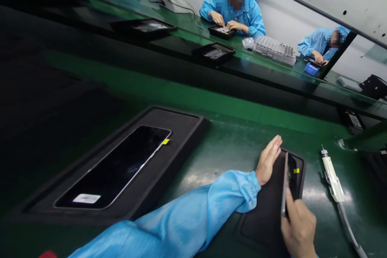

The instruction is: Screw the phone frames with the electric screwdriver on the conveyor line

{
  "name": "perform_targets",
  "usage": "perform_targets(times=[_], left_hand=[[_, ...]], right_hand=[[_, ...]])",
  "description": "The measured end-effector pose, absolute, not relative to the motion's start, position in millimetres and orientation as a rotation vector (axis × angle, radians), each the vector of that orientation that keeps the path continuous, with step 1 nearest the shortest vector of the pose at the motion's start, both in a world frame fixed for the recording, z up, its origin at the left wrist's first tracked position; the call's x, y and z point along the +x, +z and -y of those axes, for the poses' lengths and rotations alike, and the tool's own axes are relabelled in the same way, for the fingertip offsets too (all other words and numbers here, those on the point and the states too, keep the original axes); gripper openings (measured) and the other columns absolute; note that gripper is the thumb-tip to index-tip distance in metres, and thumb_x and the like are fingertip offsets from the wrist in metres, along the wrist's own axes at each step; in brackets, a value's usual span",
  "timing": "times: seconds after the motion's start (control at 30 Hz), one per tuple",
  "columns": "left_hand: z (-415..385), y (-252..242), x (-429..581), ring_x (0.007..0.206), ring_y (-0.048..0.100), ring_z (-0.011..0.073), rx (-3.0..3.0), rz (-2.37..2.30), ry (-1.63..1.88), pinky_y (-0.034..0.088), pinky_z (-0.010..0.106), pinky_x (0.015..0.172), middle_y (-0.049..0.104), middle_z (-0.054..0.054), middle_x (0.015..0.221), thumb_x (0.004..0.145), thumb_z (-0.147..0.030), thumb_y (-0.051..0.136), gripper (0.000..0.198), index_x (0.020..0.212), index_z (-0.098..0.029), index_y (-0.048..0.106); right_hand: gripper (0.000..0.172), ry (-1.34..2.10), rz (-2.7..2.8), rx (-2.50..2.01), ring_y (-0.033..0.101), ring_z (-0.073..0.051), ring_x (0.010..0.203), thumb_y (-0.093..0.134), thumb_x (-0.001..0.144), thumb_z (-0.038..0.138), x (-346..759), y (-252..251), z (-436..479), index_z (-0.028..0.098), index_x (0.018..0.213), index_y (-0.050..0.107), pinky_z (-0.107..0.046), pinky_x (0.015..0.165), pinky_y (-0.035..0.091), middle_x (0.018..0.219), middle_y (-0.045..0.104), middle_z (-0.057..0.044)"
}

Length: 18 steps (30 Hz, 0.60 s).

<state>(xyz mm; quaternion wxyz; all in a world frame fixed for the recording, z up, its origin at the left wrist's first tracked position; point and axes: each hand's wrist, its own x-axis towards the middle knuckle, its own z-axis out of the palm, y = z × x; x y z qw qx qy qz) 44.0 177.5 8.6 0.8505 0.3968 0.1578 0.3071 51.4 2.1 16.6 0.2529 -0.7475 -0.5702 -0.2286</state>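
Observation:
My right hand [299, 221] grips a smartphone [286, 185] by its lower part and holds it tilted on edge, with a yellow tab [296, 171] beside its upper end. Beneath the phone lies a black tray [260, 217]. My left hand [269, 161], fingers stretched out together, is at the tray's upper left edge, palm turned towards the phone; whether it touches the tray I cannot tell. On the left, a second phone [121, 169] with a white label and a yellow tab rests face up in a larger-looking black tray [187, 129].
To the right, an electric screwdriver [332, 177] with a cable lies on the green bench [223, 149]. Beyond it runs a line with black trays [214, 52] and stacked clear trays [273, 48]. Two co-workers [232, 8] in blue sit across. A metal beam [326, 0] crosses the upper right.

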Motion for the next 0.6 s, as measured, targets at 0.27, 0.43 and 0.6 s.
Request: perform_targets(times=[0.27, 0.43, 0.6], left_hand=[[-182.9, 18.1, 31.1, 0.138, 0.03, 0.0245, 1.287, -0.356, 0.794, 0.022, 0.042, 0.119, 0.039, 0.009, 0.146, 0.085, -0.052, 0.055, 0.059, 0.133, -0.019, 0.048], [-190.1, 25.4, -17.6, 0.143, 0.012, 0.0314, 2.14, -0.672, 0.442, 0.006, 0.064, 0.115, 0.026, 0.013, 0.15, 0.088, -0.053, 0.044, 0.064, 0.138, -0.013, 0.04], [-172.9, 10.4, -82.4, 0.142, 0.011, 0.0322, 2.365, -0.674, 0.16, 0.004, 0.067, 0.113, 0.023, 0.012, 0.151, 0.089, -0.042, 0.046, 0.059, 0.141, -0.016, 0.035]], right_hand=[[0.044, -0.287, 1.272, -2.019, 0.05, -0.01, 0.049, 0.06, 0.087, 0.044, 52.9, 11.0, 10.9, 0.008, 0.114, 0.06, -0.021, 0.05, 0.045, 0.062, 0.055, 0.001], [0.06, -0.28, 0.898, -2.268, 0.047, -0.01, 0.038, 0.051, 0.089, 0.055, 68.8, -14.1, 38.4, 0.0, 0.109, 0.062, -0.021, 0.044, 0.039, 0.047, 0.049, 0.004], [0.068, -0.12, 0.747, -2.361, 0.056, -0.016, 0.044, 0.034, 0.09, 0.066, 46.1, -34.4, 31.0, 0.009, 0.103, 0.07, -0.026, 0.049, 0.041, 0.052, 0.059, -0.003]])
